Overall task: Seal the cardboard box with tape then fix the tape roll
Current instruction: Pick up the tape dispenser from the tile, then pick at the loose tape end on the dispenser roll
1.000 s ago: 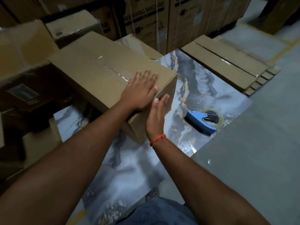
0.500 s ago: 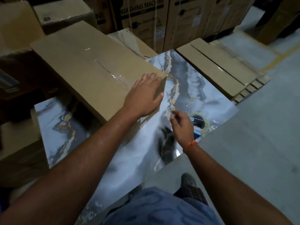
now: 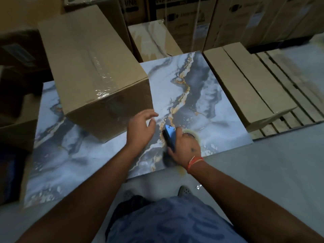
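Observation:
The cardboard box [image 3: 91,71] stands on a marble-patterned slab [image 3: 198,95], left of centre. A strip of clear tape [image 3: 103,79] runs along its top seam and down over the near edge. My right hand [image 3: 185,146] grips the blue tape dispenser [image 3: 170,137], whose clear tape roll [image 3: 195,135] shows just behind my fingers, low over the slab's near right part. My left hand [image 3: 140,127] hovers just off the box's near right corner, fingers spread, holding nothing.
Flat packed cartons [image 3: 245,88] lie on a wooden pallet [image 3: 287,120] to the right. Tall printed cartons [image 3: 189,20] line the back. More boxes [image 3: 15,106] crowd the left side. Grey floor [image 3: 263,172] spreads at the near right, and my feet show below.
My left hand has come off the box top and now hangs beside its corner. My right hand reached right and took hold of the tape dispenser. The view has shifted.

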